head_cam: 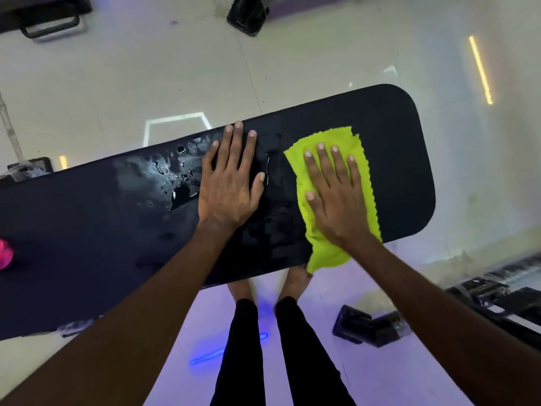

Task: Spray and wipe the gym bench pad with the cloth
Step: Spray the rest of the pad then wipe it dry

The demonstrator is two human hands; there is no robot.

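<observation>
Standing close against the near edge of the bench pad (395, 159), the person shows as two dark trouser legs and bare feet at the bottom of the view, with both forearms reaching up onto the pad. The right hand (333, 197) lies flat, fingers straight and spread, pressing the yellow-green cloth (325, 250) down on the right part of the pad; one corner of the cloth hangs over the near edge. The left hand (228, 183) also lies flat and spread, resting bare on the pad just left of the cloth, gripping nothing.

Judging by its folds and frayed edge, the cloth is light and limp and will bunch under a sideways push, so a flat palm on its middle should keep it spread; a pinch at the edge would only drag it. The pad looks firm and slick where wet, so the bracing hand may slide.

Left of the left hand, droplets (172, 177) and a wet sheen still sit on the dark surface, which suggests that stretch remains to be wiped. A pink object (6, 253) is cut off at the left border; whether it is the spray bottle cannot be told. The pad's left end runs out of view, and its frame is mostly hidden beneath it. Beyond lies a glossy pale floor (146, 68) with blurred dark equipment at the top.
</observation>
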